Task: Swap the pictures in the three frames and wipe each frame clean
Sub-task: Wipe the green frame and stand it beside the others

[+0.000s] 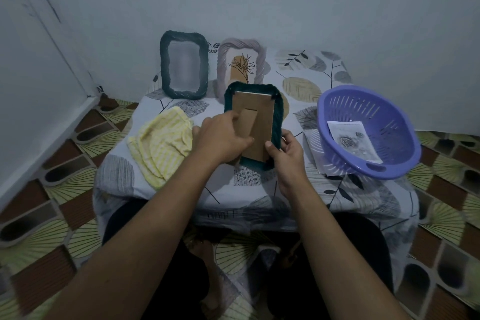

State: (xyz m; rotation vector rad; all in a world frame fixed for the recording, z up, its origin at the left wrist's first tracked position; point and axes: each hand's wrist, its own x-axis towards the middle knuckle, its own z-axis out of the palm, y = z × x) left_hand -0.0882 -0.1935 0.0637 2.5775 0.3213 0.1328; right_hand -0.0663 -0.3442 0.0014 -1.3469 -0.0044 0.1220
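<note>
Currently logging containers first. Round purple slotted plastic basket (363,104) sits at the right of the leaf-print cloth-covered bench (220,197). In it I see one item, a white paper print of grey roses (355,140), lying flat against the basket's floor. A white paper sheet (311,148) pokes out from under the basket's left side.

Teal woven-cord picture frame (276,122) is mid-bench, raised and tilted, back side toward me. Its brown cardboard backing board (259,112) is in place.
- Left grip (220,138): fingers curled, thumb across the lower end of the cardboard easel flap (248,122), forefinger at the flap's left edge. I read it as a pinch on the flap. This hand hides the frame's lower left side.
- Right grip (288,153): closed round the frame's lower right corner, thumb on the backing, fingers behind.

Dark grey woven-cord frame (165,65) and pale mauve rope frame (241,44) stand upright at the back against the wall, side by side. The mauve one shows a line-drawn flower. The dark one's picture is blurred.

Crumpled yellow-and-white striped cloth (161,143) lies just left of the left grip.
</note>
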